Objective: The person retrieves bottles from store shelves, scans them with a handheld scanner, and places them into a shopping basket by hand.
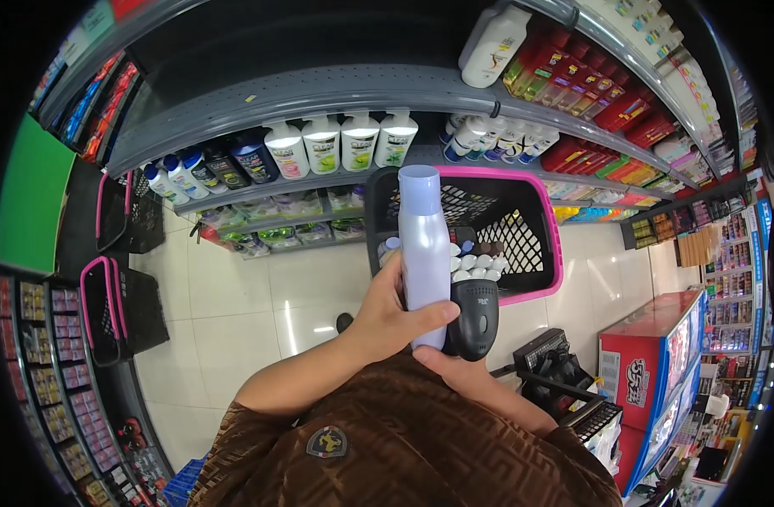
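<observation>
My left hand [387, 308] is wrapped round a pale lavender bottle [423, 245] with a wide blue-violet cap, its thumb across the lower part. The bottle's cap end points away from me. Beside the bottle, my right hand [458, 372] holds a black handheld barcode scanner [474, 319]; most of its fingers are hidden beneath. The right thumb lies at the bottle's base. Beyond both hands is a black shopping basket [558, 245] with a pink rim. Several white-capped bottles [478, 269] show inside it, partly covered by the scanner and the lavender bottle.
A grey shelf [319, 89] runs across the front, with white pump bottles [323, 145] on the tier below. Red bottles [564, 76] fill the right shelves. Black baskets [138, 304] stand on the tiled floor at left. A red and blue display case [644, 363] is at right.
</observation>
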Demonstrator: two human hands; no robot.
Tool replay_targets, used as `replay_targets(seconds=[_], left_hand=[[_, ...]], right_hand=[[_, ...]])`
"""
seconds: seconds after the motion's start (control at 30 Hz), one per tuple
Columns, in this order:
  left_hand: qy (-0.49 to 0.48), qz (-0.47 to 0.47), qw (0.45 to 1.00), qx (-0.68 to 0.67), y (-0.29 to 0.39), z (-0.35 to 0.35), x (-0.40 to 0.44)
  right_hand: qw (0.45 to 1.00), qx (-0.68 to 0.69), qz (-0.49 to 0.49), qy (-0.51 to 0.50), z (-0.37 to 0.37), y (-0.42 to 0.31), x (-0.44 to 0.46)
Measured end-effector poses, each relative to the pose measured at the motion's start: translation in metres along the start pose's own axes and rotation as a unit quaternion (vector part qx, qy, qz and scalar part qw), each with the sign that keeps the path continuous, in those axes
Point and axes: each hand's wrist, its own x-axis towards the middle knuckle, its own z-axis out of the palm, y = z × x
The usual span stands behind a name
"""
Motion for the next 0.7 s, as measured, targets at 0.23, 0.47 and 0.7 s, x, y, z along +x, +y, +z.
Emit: replay_targets(seconds=[0.23, 0.47, 0.7], left_hand=[[-0.058, -0.051, 0.993, -0.085, 0.006, 0.008, 0.011], [-0.060, -0.008, 0.995, -0.082, -0.001, 0.037, 0.034], [-0.046, -0.020, 0.995, -0.081, -0.019, 0.075, 0.065]], right_hand=[[0.972, 0.225, 0.073, -0.010, -0.028, -0.008, 0.004], [0.955, 0.270, 0.120, -0.032, -0.061, -0.027, 0.016], [0.947, 0.298, 0.116, -0.026, -0.114, -0.030, 0.019]])
